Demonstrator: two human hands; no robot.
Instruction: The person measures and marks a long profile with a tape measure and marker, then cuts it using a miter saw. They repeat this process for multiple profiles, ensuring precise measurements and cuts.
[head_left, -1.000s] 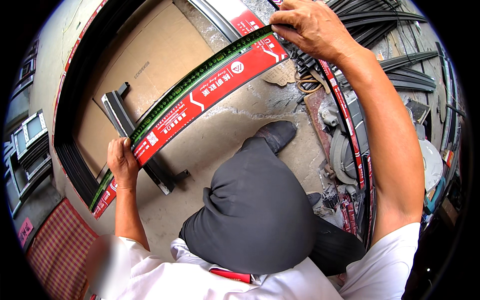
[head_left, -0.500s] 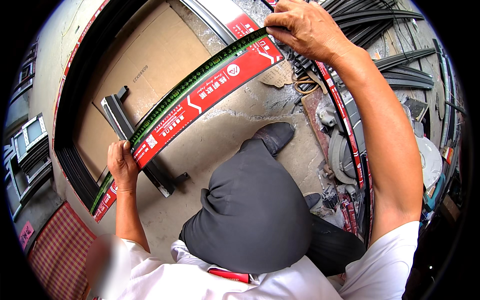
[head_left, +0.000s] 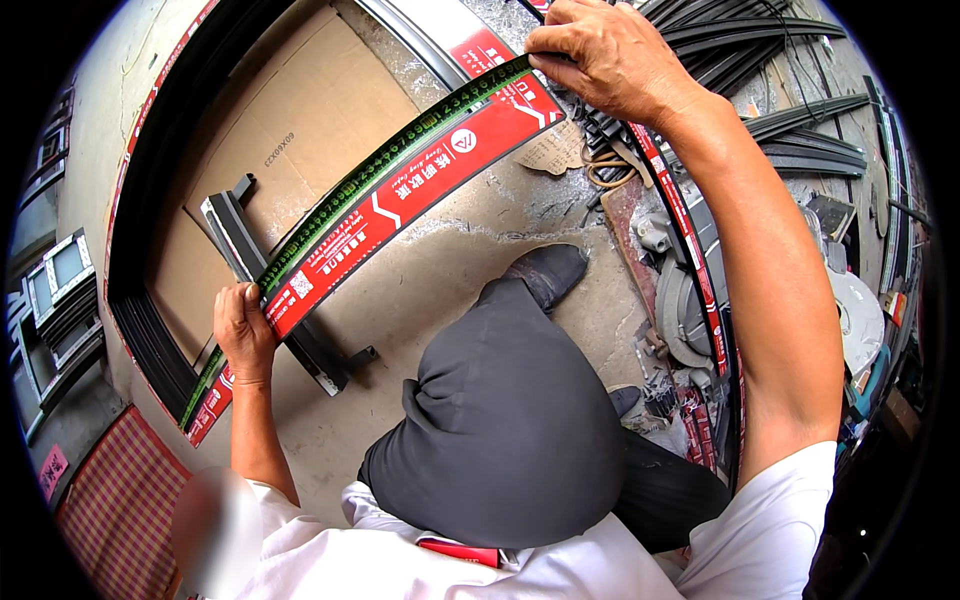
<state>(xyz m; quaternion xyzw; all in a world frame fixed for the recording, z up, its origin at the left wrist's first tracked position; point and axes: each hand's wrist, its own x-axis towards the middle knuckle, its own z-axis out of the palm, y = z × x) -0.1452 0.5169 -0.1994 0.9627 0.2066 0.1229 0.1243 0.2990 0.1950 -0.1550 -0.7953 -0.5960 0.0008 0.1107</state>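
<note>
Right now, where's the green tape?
In the head view, the green tape runs along the far edge of the red bar, from the right hand, upper right, past the left hand.

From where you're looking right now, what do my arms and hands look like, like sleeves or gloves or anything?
Your left hand and right hand are bare, with no glove or wristband showing. The sleeves are plain white and short, leaving your forearms uncovered.

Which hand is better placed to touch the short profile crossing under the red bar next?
Likely the left hand: it is on the red bar, beside the short profile; the right hand is farther, pinching the green tape.
</note>
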